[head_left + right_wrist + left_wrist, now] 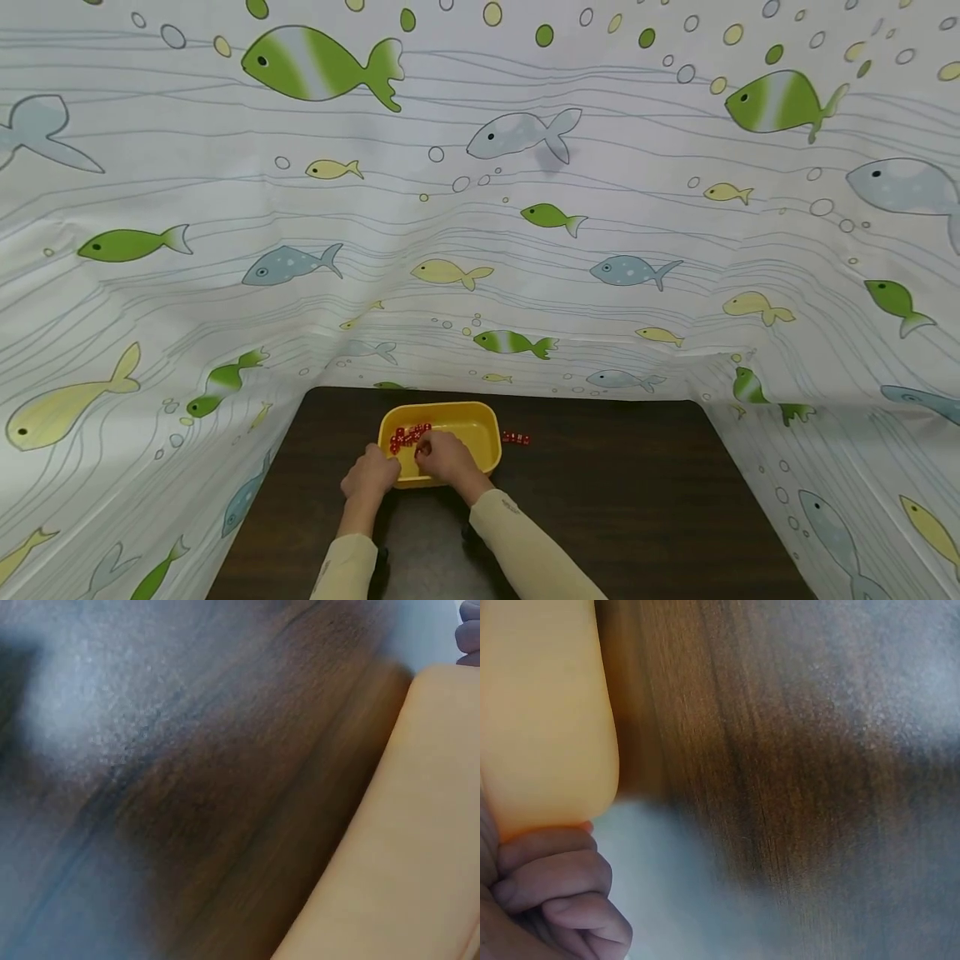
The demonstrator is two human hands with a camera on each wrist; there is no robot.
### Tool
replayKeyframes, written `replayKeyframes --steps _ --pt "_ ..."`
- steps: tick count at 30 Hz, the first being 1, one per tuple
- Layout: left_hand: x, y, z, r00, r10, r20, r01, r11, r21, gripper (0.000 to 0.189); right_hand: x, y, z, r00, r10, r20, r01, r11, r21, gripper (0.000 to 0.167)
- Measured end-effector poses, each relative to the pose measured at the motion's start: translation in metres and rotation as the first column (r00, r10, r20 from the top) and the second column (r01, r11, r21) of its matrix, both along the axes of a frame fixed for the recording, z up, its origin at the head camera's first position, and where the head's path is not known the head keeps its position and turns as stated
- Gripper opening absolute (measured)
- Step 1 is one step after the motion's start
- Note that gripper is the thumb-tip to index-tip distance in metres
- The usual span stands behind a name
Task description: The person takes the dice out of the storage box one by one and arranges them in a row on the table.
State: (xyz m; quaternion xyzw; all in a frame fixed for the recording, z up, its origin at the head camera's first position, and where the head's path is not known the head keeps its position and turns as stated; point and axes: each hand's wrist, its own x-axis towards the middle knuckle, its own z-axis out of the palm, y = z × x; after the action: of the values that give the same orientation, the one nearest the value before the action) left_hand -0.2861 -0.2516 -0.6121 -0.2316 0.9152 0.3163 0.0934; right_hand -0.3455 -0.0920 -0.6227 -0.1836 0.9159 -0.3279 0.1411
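A yellow plastic tray [480, 414] sits on the dark table, and several red dice [408, 435] with white pips lie in its left part. My left hand [372, 472] grips the tray's near left corner; in the left wrist view its curled fingers [555, 874] press against the tray's wall [547, 712]. Over the inside of the tray, my right hand [447, 458] has its fingertips bent together, with a bit of red showing at them that looks like a die. The right wrist view shows only the tray's outer wall [405, 825], not the right hand's fingers.
Outside the tray, a short row of several red dice [516, 437] lies against its right side. The dark wood-grain table [637, 500] spreads to both sides. A white sheet printed with fish [450, 217] rises at the back, left and right.
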Motion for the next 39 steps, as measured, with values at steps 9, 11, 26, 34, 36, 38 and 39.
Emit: replayKeyframes --steps 9,11,26,34,36,38,39 --pt "-0.003 0.0 -0.001 1.0 -0.018 0.019 0.018 1.0 -0.011 0.051 -0.002 0.02 0.02 0.996 -0.091 -0.011 0.087 0.979 -0.185 0.021" --pt "-0.002 -0.001 -0.001 1.0 -0.013 0.024 0.013 1.0 -0.011 0.051 -0.002 0.024 0.024 0.995 -0.097 -0.01 0.093 0.971 -0.22 0.022" --pt "-0.001 0.0 0.0 1.0 -0.02 0.014 0.02 1.0 0.013 0.047 -0.004 0.059 0.034 0.967 -0.246 -0.069 0.203 0.904 -0.377 0.019" --pt "0.0 -0.001 0.0 1.0 -0.026 0.012 0.026 0.999 0.025 0.048 -0.01 0.087 0.032 0.943 -0.327 -0.058 0.266 0.849 -0.456 0.017" --pt "-0.001 -0.001 0.001 1.0 -0.025 0.015 0.025 0.999 0.03 0.049 -0.012 0.095 0.032 0.937 -0.346 -0.056 0.283 0.841 -0.461 0.017" --pt "-0.002 0.0 0.002 1.0 -0.024 0.019 0.023 0.999 0.035 0.05 -0.013 0.102 0.031 0.93 -0.364 -0.055 0.297 0.831 -0.47 0.016" --pt "-0.002 0.0 0.003 1.0 -0.023 0.02 0.022 0.999 0.036 0.05 -0.014 0.106 0.03 0.928 -0.371 -0.049 0.305 0.826 -0.474 0.016"
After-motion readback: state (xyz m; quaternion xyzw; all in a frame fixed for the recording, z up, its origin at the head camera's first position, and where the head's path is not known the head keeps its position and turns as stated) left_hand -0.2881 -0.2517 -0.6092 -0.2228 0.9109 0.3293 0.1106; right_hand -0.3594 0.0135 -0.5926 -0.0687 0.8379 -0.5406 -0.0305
